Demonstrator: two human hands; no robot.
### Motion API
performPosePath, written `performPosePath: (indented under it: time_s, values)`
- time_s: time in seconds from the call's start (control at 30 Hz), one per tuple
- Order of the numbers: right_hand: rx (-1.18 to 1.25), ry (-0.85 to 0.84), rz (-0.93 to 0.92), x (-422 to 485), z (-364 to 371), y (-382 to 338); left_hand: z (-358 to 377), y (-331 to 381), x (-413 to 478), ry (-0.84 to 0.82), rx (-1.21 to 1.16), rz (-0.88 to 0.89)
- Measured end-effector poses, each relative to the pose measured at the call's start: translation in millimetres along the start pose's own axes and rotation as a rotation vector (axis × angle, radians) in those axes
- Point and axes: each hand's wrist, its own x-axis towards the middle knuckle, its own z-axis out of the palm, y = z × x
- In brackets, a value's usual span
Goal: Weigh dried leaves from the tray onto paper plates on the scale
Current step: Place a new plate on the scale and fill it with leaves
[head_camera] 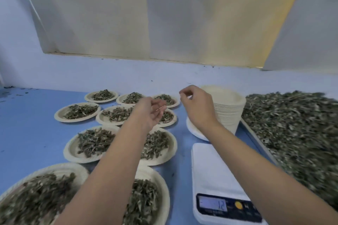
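The white scale stands at the front right with a bare platform; its display shows 12. Right of it, a metal tray holds a large heap of dried leaves. A tall stack of empty paper plates stands behind the scale. My right hand hovers just left of the stack's top, fingers loosely bent, nothing visible in them. My left hand hangs above the filled plates, fingers relaxed and holding nothing.
Several paper plates of dried leaves cover the blue table on the left, from the far row to the front edge. A white plate lies under the stack. A wall and pale curtain close off the back.
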Motion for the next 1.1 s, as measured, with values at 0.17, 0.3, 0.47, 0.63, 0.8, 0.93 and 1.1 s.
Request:
performPosePath:
  time_s: [0.17, 0.3, 0.47, 0.63, 0.8, 0.93, 1.1]
  values:
    - [-0.56, -0.115, -0.122, 18.7, -62.9, 44.4, 52.7, -20.5, -25.4, -0.091, 0.076, 0.026]
    - [-0.718, -0.334, -0.128, 20.7, -72.6, 65.6, 68.7, -31.5, -31.3, -0.137, 0.144, 0.017]
    - [-0.704, -0.323, -0.149, 18.7, -68.0, 72.2, 67.6, -36.0, -31.3, -0.123, 0.158, 0.018]
    - [-0.657, -0.306, -0.136, 19.7, -66.6, 72.6, 60.2, -39.1, -30.2, -0.097, 0.142, 0.012]
    - [-0.625, -0.279, -0.149, 20.2, -64.2, 74.5, 56.6, -42.5, -29.8, -0.087, 0.13, -0.017]
    - [-0.642, -0.253, -0.174, 18.8, -64.5, 73.4, 57.4, -45.0, -29.5, -0.076, 0.118, -0.034]
    - [-0.64, -0.204, -0.208, 15.8, -61.9, 73.5, 63.0, -49.0, -30.1, -0.081, 0.118, -0.036]
